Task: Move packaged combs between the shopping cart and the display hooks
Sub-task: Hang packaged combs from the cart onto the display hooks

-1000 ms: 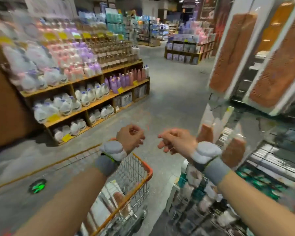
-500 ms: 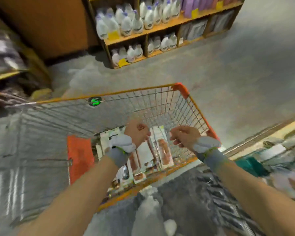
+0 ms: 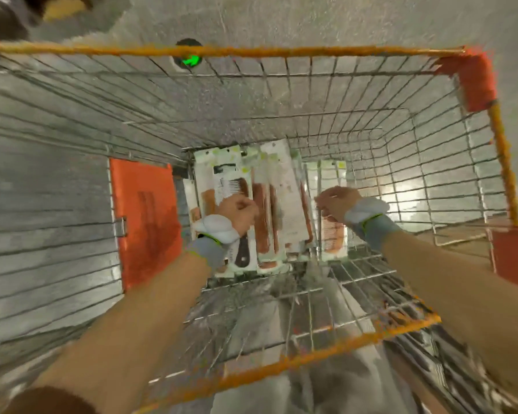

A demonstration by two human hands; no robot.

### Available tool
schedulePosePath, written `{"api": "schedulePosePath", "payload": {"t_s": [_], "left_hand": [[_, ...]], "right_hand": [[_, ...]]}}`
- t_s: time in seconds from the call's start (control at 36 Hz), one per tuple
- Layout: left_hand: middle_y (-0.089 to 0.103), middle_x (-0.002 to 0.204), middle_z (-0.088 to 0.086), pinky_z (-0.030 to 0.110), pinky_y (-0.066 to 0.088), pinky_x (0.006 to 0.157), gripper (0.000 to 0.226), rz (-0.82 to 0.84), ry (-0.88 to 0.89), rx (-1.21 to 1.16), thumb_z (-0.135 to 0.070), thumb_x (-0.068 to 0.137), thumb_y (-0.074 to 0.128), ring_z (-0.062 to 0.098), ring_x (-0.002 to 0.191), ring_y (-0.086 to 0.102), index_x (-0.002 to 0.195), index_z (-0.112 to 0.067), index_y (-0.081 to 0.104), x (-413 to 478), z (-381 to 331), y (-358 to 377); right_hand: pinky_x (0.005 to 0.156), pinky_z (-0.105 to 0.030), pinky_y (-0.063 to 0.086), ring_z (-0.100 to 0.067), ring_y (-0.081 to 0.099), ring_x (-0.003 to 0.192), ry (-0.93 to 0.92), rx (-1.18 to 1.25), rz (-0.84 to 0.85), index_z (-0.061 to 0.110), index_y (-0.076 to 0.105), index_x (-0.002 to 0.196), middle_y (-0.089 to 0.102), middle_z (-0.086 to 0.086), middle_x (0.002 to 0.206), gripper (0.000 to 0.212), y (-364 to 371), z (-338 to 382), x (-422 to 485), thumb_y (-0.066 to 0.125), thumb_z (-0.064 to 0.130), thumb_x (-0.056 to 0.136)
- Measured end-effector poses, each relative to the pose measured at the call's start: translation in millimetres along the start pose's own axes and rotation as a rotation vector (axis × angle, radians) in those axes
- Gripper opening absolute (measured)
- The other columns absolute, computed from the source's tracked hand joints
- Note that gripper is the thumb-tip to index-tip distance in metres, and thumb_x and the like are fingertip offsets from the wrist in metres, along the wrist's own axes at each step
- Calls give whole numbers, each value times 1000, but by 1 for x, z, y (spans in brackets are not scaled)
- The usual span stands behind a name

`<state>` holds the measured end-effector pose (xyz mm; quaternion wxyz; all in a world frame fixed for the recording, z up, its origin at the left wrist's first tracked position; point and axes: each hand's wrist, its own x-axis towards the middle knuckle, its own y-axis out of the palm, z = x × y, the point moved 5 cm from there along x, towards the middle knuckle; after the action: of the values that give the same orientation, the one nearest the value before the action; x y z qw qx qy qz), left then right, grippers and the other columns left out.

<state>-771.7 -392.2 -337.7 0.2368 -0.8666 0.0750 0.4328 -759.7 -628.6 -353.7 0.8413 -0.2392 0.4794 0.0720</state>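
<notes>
I look straight down into the wire shopping cart (image 3: 371, 138) with its orange rim. Several packaged combs (image 3: 281, 198) lie side by side on its floor: white cards with brown combs and one dark comb (image 3: 243, 253). My left hand (image 3: 237, 209) hovers over the left packs with its fingers curled into a fist, and nothing shows in it. My right hand (image 3: 335, 203) is down on a separate pack with a brown comb (image 3: 331, 234), fingers pinched on it. Both wrists wear grey bands. No display hooks are in view.
An orange child-seat flap (image 3: 145, 219) stands at the cart's left inner wall. Orange corner bumpers (image 3: 476, 82) mark the right corners. A green floor marker (image 3: 190, 59) shows through the far mesh. Grey floor surrounds the cart; my legs are below the near rim.
My view swung from the aisle and hanging combs down into the cart. Both hands dropped from rim height to the packs on the cart floor.
</notes>
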Motion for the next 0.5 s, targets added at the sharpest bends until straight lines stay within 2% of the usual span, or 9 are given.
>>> {"api": "schedulePosePath", "payload": {"t_s": [0.06,0.08,0.14,0.22,0.28,0.33,0.39,0.44,0.5], "left_hand": [[67,84,20,37,50,70,11,-5,-39,-20,-11,86,58,24,73,57,78,-12,65,18,15,3],[67,85,19,35,48,71,9,-8,-61,-35,-11,84,59,24,74,57,78,-13,65,28,23,5],[68,86,17,41,48,73,9,-8,-80,-82,-17,77,60,26,75,58,70,-18,64,40,36,10],[71,90,20,47,54,82,16,-34,-96,-103,-19,81,61,32,81,64,67,-22,67,53,45,9],[70,92,21,45,55,81,23,-48,-106,-143,-15,88,59,32,80,64,67,-23,64,55,41,8],[68,91,17,38,55,78,20,-66,-120,-191,-8,93,54,25,76,62,77,-17,61,57,41,6],[67,88,12,35,53,75,15,-100,-152,-270,-7,94,53,21,72,60,83,-14,61,61,48,5],[66,82,6,31,55,72,10,-129,-179,-289,-8,94,54,20,72,61,91,-9,64,66,59,4],[65,78,4,21,53,59,10,-134,-197,-297,-6,94,55,16,65,60,99,-5,63,64,64,4]], "right_hand": [[89,-29,51,-19,57,84,52,-23,44,-5,60,115,66,-19,105,30,14,-4,24,51,14,94],[97,-32,46,-19,53,88,64,-76,55,-6,58,118,63,-22,116,33,20,-5,33,52,15,94],[93,-30,45,-16,48,90,29,-198,41,2,60,119,62,-16,119,33,28,-5,48,56,20,92],[67,-20,44,-16,51,87,1,-227,46,10,63,112,59,-4,98,25,48,-2,69,57,22,91],[64,-20,46,-20,56,82,18,-135,116,14,61,95,58,-6,88,6,67,-2,79,56,14,92],[67,-26,52,-21,58,75,49,-57,227,16,54,80,57,-5,80,14,85,1,78,55,13,93],[74,-32,54,-20,58,74,67,-100,272,12,57,80,58,-4,77,17,99,3,84,59,25,91],[71,-31,54,-19,60,74,79,-256,290,6,64,86,62,-4,77,53,112,2,93,63,58,77],[71,-33,54,-22,64,77,48,-409,223,10,63,81,64,-5,82,66,113,4,100,61,74,66]]}}
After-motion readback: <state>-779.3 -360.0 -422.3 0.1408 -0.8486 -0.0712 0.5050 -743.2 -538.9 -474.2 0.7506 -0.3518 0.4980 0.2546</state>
